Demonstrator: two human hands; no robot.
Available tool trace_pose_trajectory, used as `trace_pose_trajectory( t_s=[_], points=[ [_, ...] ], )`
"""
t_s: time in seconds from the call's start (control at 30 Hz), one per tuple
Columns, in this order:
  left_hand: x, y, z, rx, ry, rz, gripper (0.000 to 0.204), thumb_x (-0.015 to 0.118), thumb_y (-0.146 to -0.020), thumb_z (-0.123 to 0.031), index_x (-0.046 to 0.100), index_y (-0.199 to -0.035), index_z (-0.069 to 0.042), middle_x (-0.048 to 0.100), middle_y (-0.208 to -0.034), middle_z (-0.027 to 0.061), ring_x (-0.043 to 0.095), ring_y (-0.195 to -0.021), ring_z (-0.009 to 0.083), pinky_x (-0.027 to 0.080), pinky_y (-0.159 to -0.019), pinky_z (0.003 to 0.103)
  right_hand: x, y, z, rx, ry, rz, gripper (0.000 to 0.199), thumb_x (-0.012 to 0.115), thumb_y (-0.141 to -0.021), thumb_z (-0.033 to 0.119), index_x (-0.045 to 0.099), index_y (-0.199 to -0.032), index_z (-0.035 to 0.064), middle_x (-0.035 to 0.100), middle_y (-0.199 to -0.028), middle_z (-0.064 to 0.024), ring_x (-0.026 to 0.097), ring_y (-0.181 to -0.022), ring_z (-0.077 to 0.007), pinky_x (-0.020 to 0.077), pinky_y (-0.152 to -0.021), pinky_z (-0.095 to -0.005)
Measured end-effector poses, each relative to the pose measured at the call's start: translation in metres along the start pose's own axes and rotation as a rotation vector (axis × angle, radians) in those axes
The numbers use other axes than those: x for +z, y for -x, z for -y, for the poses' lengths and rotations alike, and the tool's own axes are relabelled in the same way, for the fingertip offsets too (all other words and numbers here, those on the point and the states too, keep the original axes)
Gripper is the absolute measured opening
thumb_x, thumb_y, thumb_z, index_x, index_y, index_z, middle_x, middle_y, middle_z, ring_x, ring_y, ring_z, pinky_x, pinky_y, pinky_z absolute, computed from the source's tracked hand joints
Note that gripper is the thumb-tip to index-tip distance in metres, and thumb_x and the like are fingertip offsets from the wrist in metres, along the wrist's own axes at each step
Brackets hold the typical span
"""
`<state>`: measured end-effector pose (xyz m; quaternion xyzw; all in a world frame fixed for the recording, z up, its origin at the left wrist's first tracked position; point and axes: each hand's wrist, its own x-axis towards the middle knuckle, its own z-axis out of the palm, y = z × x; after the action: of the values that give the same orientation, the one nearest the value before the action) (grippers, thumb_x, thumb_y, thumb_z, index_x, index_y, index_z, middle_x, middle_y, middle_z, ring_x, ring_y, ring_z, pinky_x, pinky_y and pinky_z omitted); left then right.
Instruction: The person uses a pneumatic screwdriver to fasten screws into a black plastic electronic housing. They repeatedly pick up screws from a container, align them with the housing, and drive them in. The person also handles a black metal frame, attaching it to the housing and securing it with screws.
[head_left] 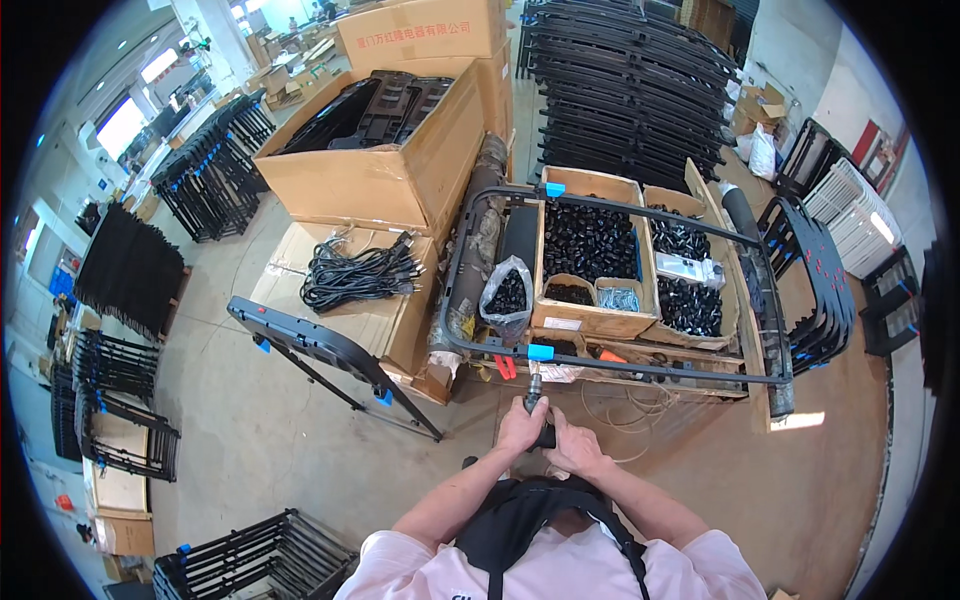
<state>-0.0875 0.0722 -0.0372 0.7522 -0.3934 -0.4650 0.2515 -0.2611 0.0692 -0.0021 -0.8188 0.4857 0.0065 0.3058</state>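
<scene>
My left hand is closed around the body of a power screwdriver. My right hand grips the same tool from its right side, partly hiding the dark handle. The bit points away from me, at the blue piece on the near bar of a black tubular frame; whether it touches cannot be made out. This frame lies across padded rails over the parts boxes, with a second blue piece on its far bar. Red-handled pliers hang just left of the screwdriver.
Behind the frame, a wooden box holds black plastic parts and screws, beside a clear bag of black parts. Coiled black cables lie on a carton to the left. A black panel on legs stands nearer. A thin hose loops at right.
</scene>
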Motion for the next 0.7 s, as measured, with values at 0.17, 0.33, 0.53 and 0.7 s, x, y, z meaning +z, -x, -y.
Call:
trace_pose_trajectory(
  t_s=[0.17, 0.33, 0.53, 0.7],
  points=[
    [0.001, -0.006, 0.000, -0.009, -0.020, -0.019, 0.074, 0.059, -0.100, -0.067, 0.054, -0.128, 0.002, 0.074, -0.110, 0.0336, 0.072, -0.111, 0.0502, 0.055, -0.097, 0.056, -0.014, -0.001, 0.011, 0.043, -0.010, 0.054, 0.092, 0.081, -0.081, 0.031, 0.037, -0.156, -0.0017, 0.073, -0.113, -0.0309, 0.074, -0.101, -0.0487, 0.0585, -0.091, -0.0560],
    [0.002, -0.007, -0.001, 0.007, -0.042, -0.025, 0.077, 0.058, -0.100, -0.067, 0.053, -0.130, 0.003, 0.073, -0.113, 0.0355, 0.072, -0.111, 0.0512, 0.055, -0.097, 0.056, 0.002, -0.008, 0.008, -0.059, 0.047, 0.063, 0.078, 0.077, -0.082, 0.023, 0.046, -0.149, -0.0036, 0.060, -0.134, -0.0276, 0.065, -0.121, -0.0478, 0.0556, -0.100, -0.0557],
    [0.000, -0.001, 0.003, 0.017, -0.016, -0.013, 0.079, 0.058, -0.100, -0.068, 0.054, -0.131, 0.004, 0.073, -0.112, 0.0368, 0.071, -0.111, 0.0520, 0.055, -0.097, 0.057, 0.006, 0.000, 0.015, -0.090, -0.022, -0.013, 0.079, 0.076, -0.081, 0.016, 0.044, -0.151, -0.0038, 0.049, -0.150, -0.0257, 0.059, -0.131, -0.0464, 0.0520, -0.108, -0.0551],
    [0.001, 0.004, 0.005, 0.029, -0.013, -0.028, 0.079, 0.059, -0.100, -0.068, 0.056, -0.129, 0.005, 0.073, -0.111, 0.0360, 0.072, -0.110, 0.0518, 0.055, -0.096, 0.057, 0.002, 0.006, 0.020, -0.088, -0.030, -0.009, 0.083, 0.076, -0.081, 0.014, 0.041, -0.155, -0.0038, 0.047, -0.154, -0.0260, 0.059, -0.132, -0.0464, 0.0517, -0.108, -0.0551]
  ],
)
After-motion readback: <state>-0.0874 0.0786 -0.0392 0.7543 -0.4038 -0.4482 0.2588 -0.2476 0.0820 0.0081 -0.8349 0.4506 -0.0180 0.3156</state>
